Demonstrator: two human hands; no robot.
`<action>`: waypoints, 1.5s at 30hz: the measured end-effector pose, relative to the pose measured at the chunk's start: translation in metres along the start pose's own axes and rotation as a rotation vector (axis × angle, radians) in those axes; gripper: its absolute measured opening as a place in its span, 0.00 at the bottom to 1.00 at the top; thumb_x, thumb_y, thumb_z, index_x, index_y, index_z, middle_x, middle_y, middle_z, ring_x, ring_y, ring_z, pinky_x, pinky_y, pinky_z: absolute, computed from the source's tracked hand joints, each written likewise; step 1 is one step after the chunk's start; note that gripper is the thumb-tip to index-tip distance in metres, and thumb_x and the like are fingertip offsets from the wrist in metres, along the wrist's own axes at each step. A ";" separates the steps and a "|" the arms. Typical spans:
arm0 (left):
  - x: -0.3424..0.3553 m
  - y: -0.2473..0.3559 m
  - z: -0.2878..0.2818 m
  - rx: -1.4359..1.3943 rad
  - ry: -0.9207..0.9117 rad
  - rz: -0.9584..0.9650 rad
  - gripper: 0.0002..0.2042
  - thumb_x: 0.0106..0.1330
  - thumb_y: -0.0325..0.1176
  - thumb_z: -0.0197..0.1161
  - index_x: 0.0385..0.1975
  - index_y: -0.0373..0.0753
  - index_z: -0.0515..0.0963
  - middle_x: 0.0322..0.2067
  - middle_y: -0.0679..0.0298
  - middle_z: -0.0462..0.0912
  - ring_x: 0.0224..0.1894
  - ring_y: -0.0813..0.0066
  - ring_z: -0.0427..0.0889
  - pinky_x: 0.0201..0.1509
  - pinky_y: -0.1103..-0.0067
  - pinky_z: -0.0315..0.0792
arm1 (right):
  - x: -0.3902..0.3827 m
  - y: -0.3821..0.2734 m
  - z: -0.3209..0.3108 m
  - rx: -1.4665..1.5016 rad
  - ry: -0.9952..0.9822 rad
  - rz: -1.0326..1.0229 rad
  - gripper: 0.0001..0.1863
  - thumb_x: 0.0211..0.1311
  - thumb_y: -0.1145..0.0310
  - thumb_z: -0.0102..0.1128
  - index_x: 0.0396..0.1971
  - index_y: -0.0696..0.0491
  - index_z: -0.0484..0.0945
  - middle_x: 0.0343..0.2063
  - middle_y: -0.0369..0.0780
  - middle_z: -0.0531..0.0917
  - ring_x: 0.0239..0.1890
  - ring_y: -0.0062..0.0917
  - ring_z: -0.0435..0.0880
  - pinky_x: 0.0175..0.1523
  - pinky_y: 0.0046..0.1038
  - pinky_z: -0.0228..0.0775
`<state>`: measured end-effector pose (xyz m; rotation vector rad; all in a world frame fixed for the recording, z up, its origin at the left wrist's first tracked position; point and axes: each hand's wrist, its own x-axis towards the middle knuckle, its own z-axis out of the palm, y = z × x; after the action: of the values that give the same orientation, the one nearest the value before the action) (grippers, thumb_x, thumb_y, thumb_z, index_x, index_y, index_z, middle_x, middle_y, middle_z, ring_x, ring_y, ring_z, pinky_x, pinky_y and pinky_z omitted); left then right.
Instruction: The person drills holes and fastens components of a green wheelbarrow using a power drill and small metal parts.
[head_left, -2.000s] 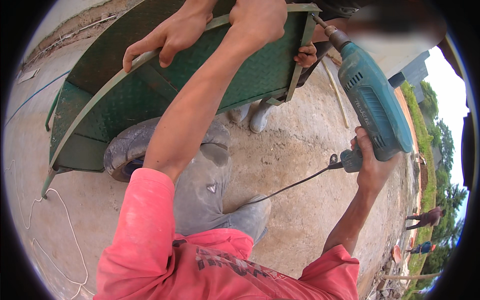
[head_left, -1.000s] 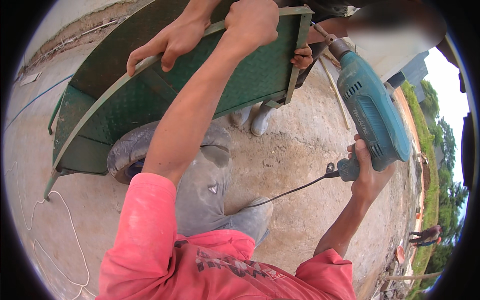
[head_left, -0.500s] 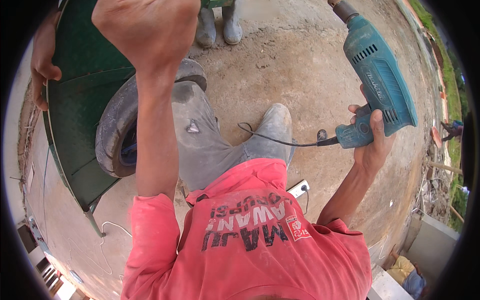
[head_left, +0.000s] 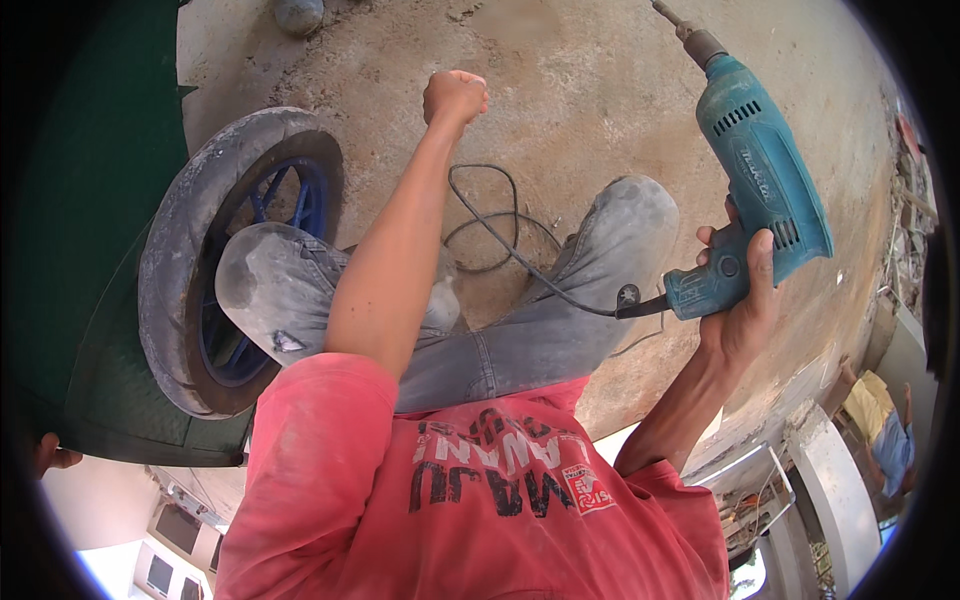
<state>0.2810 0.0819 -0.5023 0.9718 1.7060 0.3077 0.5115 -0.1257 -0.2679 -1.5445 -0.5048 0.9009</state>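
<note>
Gripping the drill in our right fingers, its bit beyond them, we should aim it clear of our knees, leaving the cord slack left of those fingers. Our left fingers curl closed; whether around anything, we cannot tell.

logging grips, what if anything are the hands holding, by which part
The right hand holds the teal drill by its handle. The left hand is curled; any contents cannot be seen.

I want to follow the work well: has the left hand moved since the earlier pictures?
Yes: judged against the green tray, the left hand has moved away, out over the floor, now right of the wheel in view.
</note>
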 end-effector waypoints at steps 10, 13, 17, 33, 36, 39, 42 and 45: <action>-0.018 -0.094 0.130 0.763 -0.603 0.629 0.11 0.60 0.39 0.73 0.36 0.41 0.87 0.30 0.57 0.89 0.33 0.57 0.88 0.41 0.64 0.79 | 0.009 0.021 -0.035 0.151 0.039 0.127 0.35 0.70 0.56 0.66 0.65 0.65 0.65 0.51 0.57 0.82 0.37 0.36 0.90 0.34 0.27 0.83; -0.043 -0.116 0.163 0.957 -0.616 0.543 0.13 0.58 0.42 0.75 0.35 0.40 0.87 0.31 0.54 0.88 0.36 0.52 0.88 0.41 0.62 0.79 | 0.002 0.022 -0.045 0.034 0.081 0.099 0.36 0.70 0.56 0.65 0.67 0.64 0.64 0.52 0.55 0.82 0.38 0.35 0.89 0.34 0.27 0.82; -0.067 -0.164 0.185 1.005 -0.458 0.461 0.15 0.56 0.46 0.77 0.33 0.41 0.87 0.31 0.53 0.88 0.37 0.51 0.88 0.40 0.60 0.79 | 0.005 0.014 -0.041 -0.108 0.134 0.143 0.35 0.67 0.57 0.68 0.63 0.66 0.68 0.49 0.55 0.83 0.35 0.32 0.90 0.33 0.25 0.81; 0.007 -0.097 0.130 -0.074 0.139 -0.109 0.10 0.60 0.36 0.62 0.25 0.37 0.82 0.23 0.63 0.85 0.19 0.74 0.84 0.29 0.74 0.74 | 0.102 0.194 -0.033 0.307 0.065 0.683 0.22 0.64 0.57 0.72 0.44 0.59 0.76 0.30 0.41 0.82 0.25 0.30 0.85 0.27 0.29 0.82; 0.014 -0.078 0.131 -0.118 0.080 -0.116 0.09 0.61 0.36 0.62 0.28 0.37 0.83 0.24 0.64 0.85 0.20 0.76 0.84 0.25 0.76 0.71 | 0.087 0.188 -0.045 0.196 0.119 0.658 0.21 0.64 0.58 0.72 0.44 0.59 0.76 0.30 0.40 0.82 0.25 0.28 0.85 0.28 0.28 0.81; 0.020 -0.062 0.137 -0.190 -0.019 -0.102 0.10 0.64 0.38 0.63 0.34 0.37 0.83 0.27 0.66 0.86 0.22 0.77 0.83 0.24 0.76 0.69 | 0.079 0.170 -0.051 0.119 0.136 0.614 0.21 0.65 0.58 0.71 0.47 0.59 0.77 0.31 0.40 0.82 0.25 0.26 0.85 0.28 0.27 0.80; 0.020 -0.050 0.132 -0.379 -0.120 -0.154 0.12 0.67 0.41 0.63 0.41 0.39 0.83 0.33 0.67 0.87 0.26 0.77 0.83 0.28 0.76 0.70 | 0.057 0.137 -0.041 0.094 0.120 0.534 0.23 0.66 0.59 0.70 0.51 0.60 0.77 0.34 0.40 0.83 0.26 0.25 0.85 0.29 0.25 0.79; 0.022 -0.026 0.110 -0.619 -0.223 -0.190 0.13 0.70 0.43 0.63 0.45 0.41 0.82 0.38 0.67 0.87 0.33 0.76 0.83 0.35 0.74 0.72 | 0.039 0.089 -0.029 0.029 0.078 0.416 0.23 0.66 0.60 0.69 0.52 0.61 0.77 0.36 0.41 0.83 0.28 0.25 0.85 0.30 0.25 0.79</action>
<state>0.3658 0.0530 -0.5749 0.3688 1.3586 0.5390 0.5418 -0.1315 -0.3645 -1.6816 -0.1110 1.1510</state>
